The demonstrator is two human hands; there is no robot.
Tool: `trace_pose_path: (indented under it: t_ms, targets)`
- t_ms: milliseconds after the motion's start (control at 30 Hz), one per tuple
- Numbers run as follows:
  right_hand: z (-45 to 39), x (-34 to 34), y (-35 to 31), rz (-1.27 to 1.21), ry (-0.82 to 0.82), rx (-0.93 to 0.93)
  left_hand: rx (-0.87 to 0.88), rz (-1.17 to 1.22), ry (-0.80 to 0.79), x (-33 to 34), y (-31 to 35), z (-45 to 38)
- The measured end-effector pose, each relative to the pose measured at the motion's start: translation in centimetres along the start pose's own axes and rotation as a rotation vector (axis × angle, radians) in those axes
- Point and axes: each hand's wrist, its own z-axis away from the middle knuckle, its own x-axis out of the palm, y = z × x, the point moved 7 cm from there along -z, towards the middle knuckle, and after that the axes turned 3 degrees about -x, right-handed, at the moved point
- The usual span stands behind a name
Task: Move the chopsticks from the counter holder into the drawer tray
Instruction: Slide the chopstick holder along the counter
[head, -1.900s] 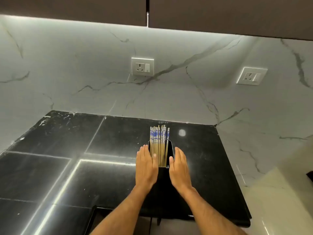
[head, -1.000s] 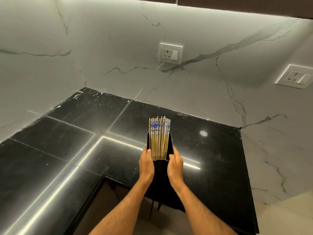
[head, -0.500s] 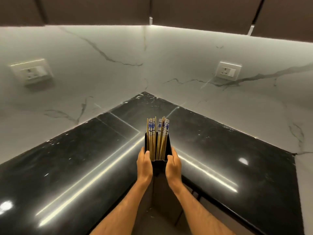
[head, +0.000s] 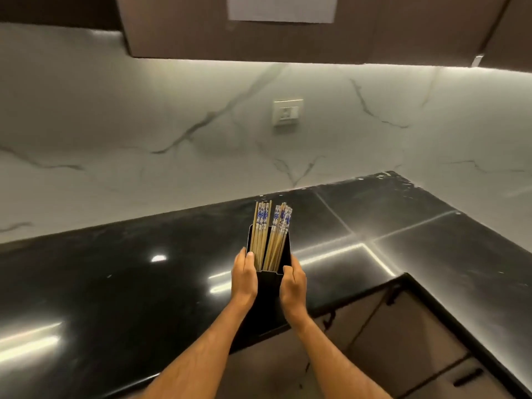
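both the left hand and right hand clasp the black holder, chopsticks standing upright between them, pointing away.

Holder: plain black, matte.
Chopsticks: pale tan wood shafts; upper ends white with a blue floral print.
Desk: glossy black stone, faint grey flecks, white specks toward the far right corner; thin joint lines cross it and bright white streaks of light reflect off it.
Wall: white marble look, grey and brownish veins running diagonally.
Socket plate: cream-white.
Upper cabinets: dark brown, with a white sheet on one.
Lower cabinet fronts: brown, black handles.
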Motion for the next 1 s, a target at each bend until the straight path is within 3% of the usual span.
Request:
trace_pose_path:
  t_ms: [467,833,1000]
  targets:
    - [9.5,25.6,1.8,-0.118,-0.474,0.060,-0.107,0.094,0.449,-28.1,-4.7,3.0]
    - [12.1,37.2,3.5,-0.101,-0.618,0.102,-0.184,0.125,0.642,-39.1,-7.4,1.7]
    - [13.4,40.3,4.5,-0.062,-0.636,0.115,-0.201,0.119,0.648,-42.3,-8.8,1.0]
